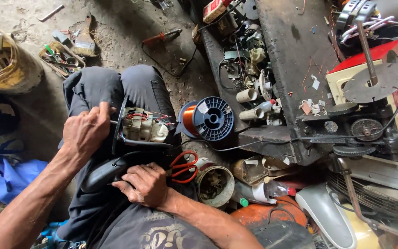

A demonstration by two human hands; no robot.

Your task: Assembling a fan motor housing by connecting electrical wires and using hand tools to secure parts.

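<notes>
Yellow bucket [5, 64] of scrap sits far left on the concrete, with an old paintbrush [84, 41] and a pile of small tools [61, 57] near it, all well out of the way. Moving right, the left hand [86, 131] is closed on the edge of a small fan motor [141, 127] resting on the person's knee, fingers curled over the black frame on its left side. Thin red wires [137, 115] loop over the top of the motor right beside those fingers, so I'd guess a snagged or torn lead is the main risk if the hand twists.

The motor is only balanced on the leg, so it could roll off towards the floor if the hold loosens.

Lower down, the right hand [146, 184] is wrapped around a black plastic housing [107, 173] on the lap. Red-handled scissors [184, 166] lie just beside its knuckles, blades hard to see, so a careless move could mean a nick. Next to them a tin can [215, 184] of bits looks easy to knock over.

A blue spool of copper wire [208, 118] stands near the knee; a bump could send it rolling. Further right is a cluttered dark workbench [291, 60].
</notes>
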